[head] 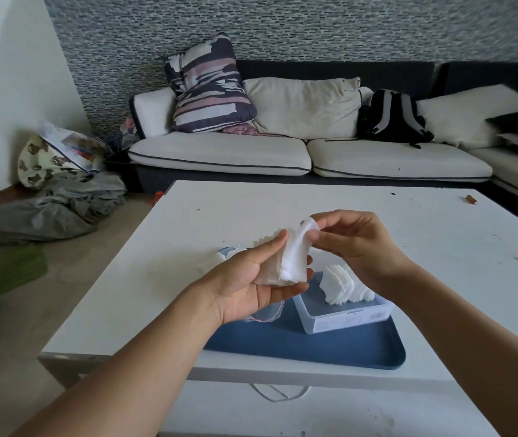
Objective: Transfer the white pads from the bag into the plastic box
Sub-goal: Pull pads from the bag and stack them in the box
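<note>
Above the blue tray, at centre frame, I see a stack of white pads gripped in the left hand, fingers curled round it. At 2 o'clock from the stack, the right hand pinches the top pad's edge. At 5 o'clock, the plastic box holds more pads. A clear bag lies under the left hand on the tray, white table beneath.

White table, centre: left hand cradles a clear bag of white pads; right hand, at 3 o'clock of it, pinches the top pad's upper edge. Plastic box holding fanned pads sits on a blue tray, at 5 o'clock of the bag. Sofa with backpack at 12 o'clock.
</note>
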### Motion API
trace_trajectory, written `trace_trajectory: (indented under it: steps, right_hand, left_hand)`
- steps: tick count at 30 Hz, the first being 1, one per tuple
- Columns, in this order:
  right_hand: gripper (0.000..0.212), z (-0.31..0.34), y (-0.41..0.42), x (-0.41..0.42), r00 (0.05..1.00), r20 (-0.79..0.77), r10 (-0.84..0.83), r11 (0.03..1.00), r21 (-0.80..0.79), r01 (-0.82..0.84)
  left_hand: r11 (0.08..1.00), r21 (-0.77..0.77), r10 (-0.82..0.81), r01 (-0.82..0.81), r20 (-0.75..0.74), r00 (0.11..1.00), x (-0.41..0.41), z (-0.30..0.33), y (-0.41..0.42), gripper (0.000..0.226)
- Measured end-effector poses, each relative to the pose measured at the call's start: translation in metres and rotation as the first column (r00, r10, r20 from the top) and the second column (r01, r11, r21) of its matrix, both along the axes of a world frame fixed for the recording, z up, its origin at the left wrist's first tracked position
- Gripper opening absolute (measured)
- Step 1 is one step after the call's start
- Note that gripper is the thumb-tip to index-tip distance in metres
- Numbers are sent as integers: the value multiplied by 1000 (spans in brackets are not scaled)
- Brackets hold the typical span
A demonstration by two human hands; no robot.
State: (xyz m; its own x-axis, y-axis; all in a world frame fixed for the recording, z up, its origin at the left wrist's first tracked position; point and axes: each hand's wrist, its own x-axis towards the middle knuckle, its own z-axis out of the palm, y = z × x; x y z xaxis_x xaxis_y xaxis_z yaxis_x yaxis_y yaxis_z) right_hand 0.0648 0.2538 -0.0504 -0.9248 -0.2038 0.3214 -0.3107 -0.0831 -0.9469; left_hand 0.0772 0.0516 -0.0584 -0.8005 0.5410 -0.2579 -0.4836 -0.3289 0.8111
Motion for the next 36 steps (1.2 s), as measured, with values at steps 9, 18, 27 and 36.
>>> trace_trajectory:
  steps: [9, 18, 27, 36]
  right_hand:
    - [11, 15, 7, 8, 972, 104, 211, 975, 53, -217]
    - [13, 15, -2, 9, 994, 29, 105, 979, 172, -109]
    - [28, 12, -3, 9, 997, 23, 72, 974, 213, -75]
    - [13, 8, -13, 9, 996, -84, -34, 988, 146, 46]
  left_hand:
    - [991, 76, -106, 107, -15, 994, 2, 6, -5, 55]
    - [962, 146, -226, 232, -53, 973, 0, 2, -4, 58]
    - [965, 138, -213, 221, -70, 974, -2, 0, -3, 56]
    - [974, 119, -187, 193, -61, 980, 0, 1, -3, 54]
